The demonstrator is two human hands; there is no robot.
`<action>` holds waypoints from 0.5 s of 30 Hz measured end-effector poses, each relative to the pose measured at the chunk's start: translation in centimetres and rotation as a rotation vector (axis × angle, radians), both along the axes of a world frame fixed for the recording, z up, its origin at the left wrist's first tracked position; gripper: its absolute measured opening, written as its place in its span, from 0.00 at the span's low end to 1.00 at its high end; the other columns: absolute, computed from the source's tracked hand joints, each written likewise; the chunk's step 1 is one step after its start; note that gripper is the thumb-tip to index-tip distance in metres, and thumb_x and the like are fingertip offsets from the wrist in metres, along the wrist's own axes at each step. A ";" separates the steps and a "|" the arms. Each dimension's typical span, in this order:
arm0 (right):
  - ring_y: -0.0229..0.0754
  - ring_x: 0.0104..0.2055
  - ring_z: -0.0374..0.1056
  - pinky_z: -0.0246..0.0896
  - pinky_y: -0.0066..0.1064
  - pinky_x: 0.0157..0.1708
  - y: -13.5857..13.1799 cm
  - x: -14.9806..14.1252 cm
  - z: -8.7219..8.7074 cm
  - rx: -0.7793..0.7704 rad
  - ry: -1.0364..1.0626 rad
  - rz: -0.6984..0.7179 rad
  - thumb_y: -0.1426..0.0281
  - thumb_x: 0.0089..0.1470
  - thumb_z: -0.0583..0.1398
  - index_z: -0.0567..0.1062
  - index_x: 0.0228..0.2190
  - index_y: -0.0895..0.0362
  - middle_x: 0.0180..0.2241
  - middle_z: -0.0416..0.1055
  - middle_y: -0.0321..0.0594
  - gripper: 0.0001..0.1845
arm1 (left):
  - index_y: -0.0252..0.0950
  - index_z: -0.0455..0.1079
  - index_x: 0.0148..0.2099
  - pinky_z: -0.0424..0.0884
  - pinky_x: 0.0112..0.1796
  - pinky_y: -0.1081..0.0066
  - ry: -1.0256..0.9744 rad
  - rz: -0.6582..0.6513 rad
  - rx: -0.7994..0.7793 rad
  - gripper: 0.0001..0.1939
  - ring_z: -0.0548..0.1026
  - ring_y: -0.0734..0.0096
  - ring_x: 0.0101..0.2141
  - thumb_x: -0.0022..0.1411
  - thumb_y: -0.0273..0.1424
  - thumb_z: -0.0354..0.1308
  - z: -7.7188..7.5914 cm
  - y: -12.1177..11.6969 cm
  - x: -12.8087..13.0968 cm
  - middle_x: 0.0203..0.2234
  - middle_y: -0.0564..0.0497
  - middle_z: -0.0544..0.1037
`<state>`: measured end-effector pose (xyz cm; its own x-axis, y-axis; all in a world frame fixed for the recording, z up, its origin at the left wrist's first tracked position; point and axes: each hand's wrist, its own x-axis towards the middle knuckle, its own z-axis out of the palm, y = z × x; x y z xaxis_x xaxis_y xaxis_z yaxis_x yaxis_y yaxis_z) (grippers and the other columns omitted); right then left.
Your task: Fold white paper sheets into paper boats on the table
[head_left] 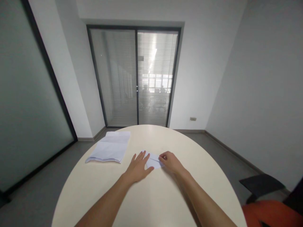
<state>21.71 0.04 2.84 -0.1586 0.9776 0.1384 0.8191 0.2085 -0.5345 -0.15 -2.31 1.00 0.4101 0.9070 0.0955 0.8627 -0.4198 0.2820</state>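
A small folded piece of white paper (153, 162) lies on the round table between my two hands. My left hand (138, 167) rests flat with its fingers spread, covering the left part of the paper. At the paper's right edge, my right hand (170, 161) is closed, thumb and fingertips pinching the paper there. A fold line or flap edge runs across the paper between the hands. Its left end is hidden under my left fingers.
A stack of white paper sheets (110, 147) with a crease lies at the table's back left. The cream round table (146, 201) fills the lower middle. An orange and black chair (270, 209) stands at the right. Glass doors with blinds (113, 78) are behind.
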 end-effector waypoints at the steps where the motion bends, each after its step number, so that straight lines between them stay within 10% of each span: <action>1: 0.46 0.39 0.73 0.62 0.32 0.39 0.2 0.2 -0.1 -0.033 0.030 -0.009 0.66 0.55 0.58 0.82 0.36 0.59 0.38 0.80 0.47 0.14 | 0.38 0.51 0.71 0.40 0.65 0.48 0.000 -0.011 -0.003 0.38 0.45 0.54 0.69 0.66 0.53 0.45 0.1 -0.1 0.0 0.70 0.41 0.47; 15: 0.40 0.27 0.70 0.60 0.27 0.26 1.2 1.1 -1.2 -0.292 0.489 -0.010 0.66 0.47 0.64 0.78 0.29 0.59 0.28 0.78 0.40 0.09 | 0.39 0.57 0.68 0.46 0.65 0.51 -0.060 -0.010 0.113 0.32 0.54 0.54 0.67 0.66 0.44 0.51 0.2 0.1 0.0 0.69 0.43 0.55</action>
<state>22.76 1.26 1.61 -0.1345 0.9875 -0.0826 0.4631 -0.0110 -0.8862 -0.16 -2.23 1.15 0.4094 0.8852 0.2211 0.8415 -0.4600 0.2833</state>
